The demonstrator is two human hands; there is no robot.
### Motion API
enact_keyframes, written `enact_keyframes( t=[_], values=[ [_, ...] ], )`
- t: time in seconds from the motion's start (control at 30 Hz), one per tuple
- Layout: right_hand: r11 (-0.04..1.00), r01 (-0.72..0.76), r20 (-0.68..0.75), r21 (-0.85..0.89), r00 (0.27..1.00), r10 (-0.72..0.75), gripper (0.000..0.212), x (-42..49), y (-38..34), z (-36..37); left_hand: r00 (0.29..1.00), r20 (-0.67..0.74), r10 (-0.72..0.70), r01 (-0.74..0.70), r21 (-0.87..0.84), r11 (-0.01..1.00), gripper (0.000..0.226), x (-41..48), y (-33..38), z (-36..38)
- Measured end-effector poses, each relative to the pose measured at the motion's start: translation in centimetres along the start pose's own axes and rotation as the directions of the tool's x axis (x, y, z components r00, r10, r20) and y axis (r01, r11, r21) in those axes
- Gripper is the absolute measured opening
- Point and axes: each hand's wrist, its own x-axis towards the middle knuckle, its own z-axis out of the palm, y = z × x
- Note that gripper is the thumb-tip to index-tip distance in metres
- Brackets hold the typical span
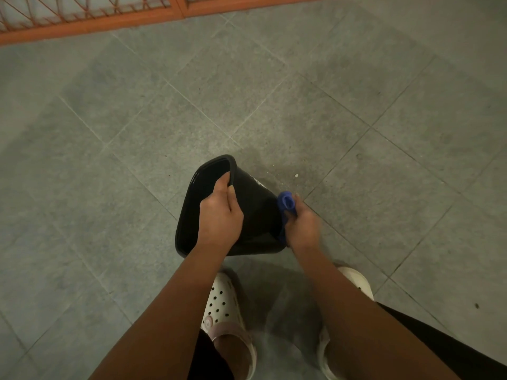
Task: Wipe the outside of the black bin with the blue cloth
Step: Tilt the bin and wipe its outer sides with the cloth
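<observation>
The black bin (255,212) is held tilted above the grey tiled floor, its open mouth turned to the left and its base to the right. My left hand (220,215) grips the bin's rim, fingers curled over the top edge. My right hand (303,226) is closed around the blue cloth (286,202) and presses it against the bin's base end. Most of the cloth is hidden in my fist, with a bunched end sticking out above it. My right hand is slightly blurred.
My two feet in white perforated clogs (223,303) stand right below the bin. An orange metal gate frame (90,23) runs along the top left. Small specks of debris (296,175) lie on the floor tiles (356,105) beyond the bin.
</observation>
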Motion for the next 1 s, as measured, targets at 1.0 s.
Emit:
enact_keyframes(
  t=[1.0],
  values=[
    [0.953,0.271,-0.157,0.137,0.956,-0.249,0.041,-1.2,-1.0,3.3,1.0,-0.005,-0.003,0.003,0.006,1.0,0.033,-0.2,-0.1,0.1]
  ],
)
